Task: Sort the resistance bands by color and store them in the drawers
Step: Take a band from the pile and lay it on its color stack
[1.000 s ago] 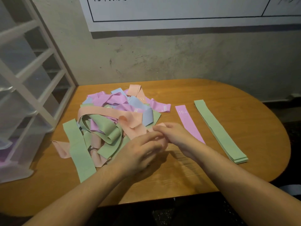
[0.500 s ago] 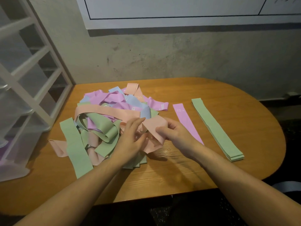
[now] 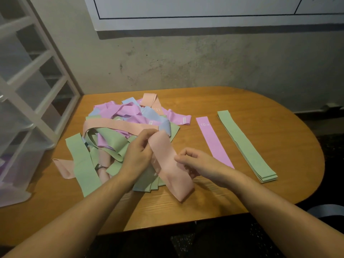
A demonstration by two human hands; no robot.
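Note:
A tangled pile of resistance bands (image 3: 119, 135) in green, purple, blue and peach covers the left middle of the wooden table (image 3: 242, 101). A peach band (image 3: 167, 161) stretches from the pile toward me. My left hand (image 3: 137, 155) pinches its upper part and my right hand (image 3: 197, 162) pinches its right edge lower down. To the right lie a flat purple band (image 3: 214, 142) marked 10 and a neat stack of green bands (image 3: 245, 144). The translucent drawer unit (image 3: 24, 101) stands at the left.
A grey concrete wall with a white poster (image 3: 204, 12) rises behind the table. The table's rounded right end and front edge border a dark floor. A grey object (image 3: 327, 211) shows at the lower right, below the table.
Both hands have drawn the peach band out of the pile and toward me, so it now hangs long between them. My right hand slid lower along the band.

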